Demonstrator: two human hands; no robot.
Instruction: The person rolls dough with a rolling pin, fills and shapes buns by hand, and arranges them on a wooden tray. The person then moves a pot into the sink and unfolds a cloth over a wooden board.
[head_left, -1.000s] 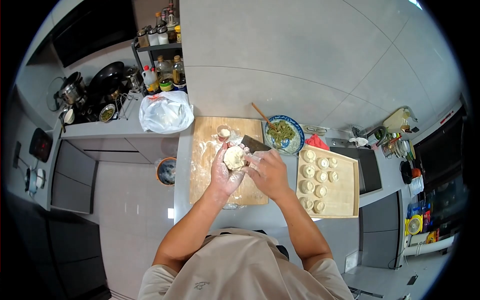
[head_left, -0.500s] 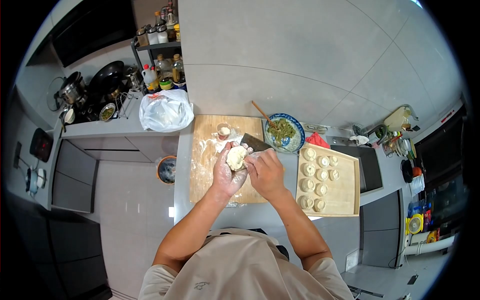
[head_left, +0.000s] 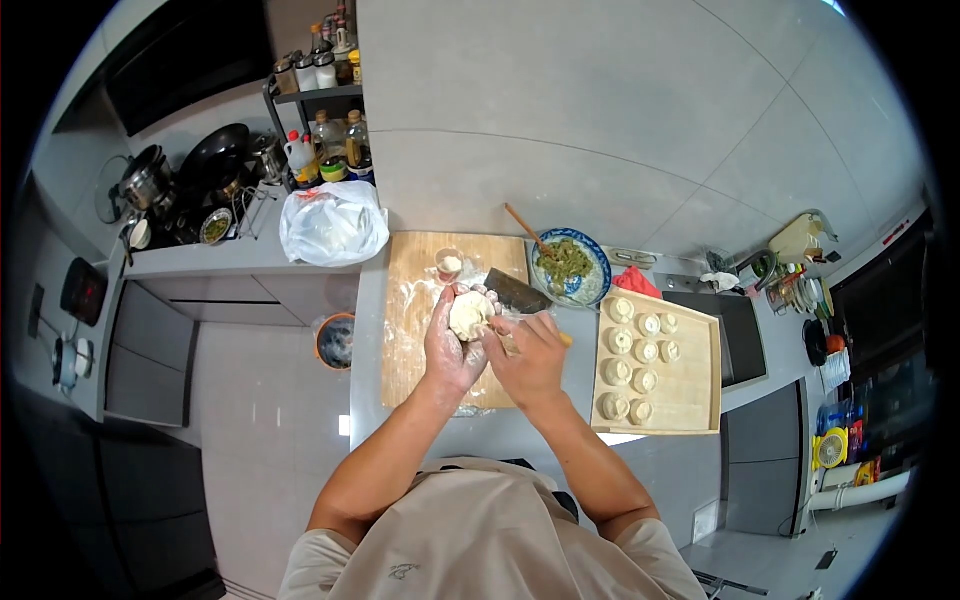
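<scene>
My left hand (head_left: 452,352), dusted with flour, cups a round piece of pale dough (head_left: 469,316) over the wooden board (head_left: 410,340). The fingers of my right hand (head_left: 528,358) are bent and pinch at the dough's right edge. Behind the hands a cleaver (head_left: 516,291) lies on the board's right side, its yellow handle end showing past my right hand. Near the board's back edge stands a small bowl (head_left: 449,264) with something white in it.
Right of the board, a wooden tray (head_left: 690,400) holds several round dough pieces. Behind it are a blue-rimmed bowl (head_left: 570,267) of green filling with a wooden stick, and a red cloth (head_left: 636,281). A white plastic bag (head_left: 332,225) sits at the back left.
My right hand has shifted slightly down along the dough's right edge, so more of the cleaver and its handle end shows. My left hand still holds the dough.
</scene>
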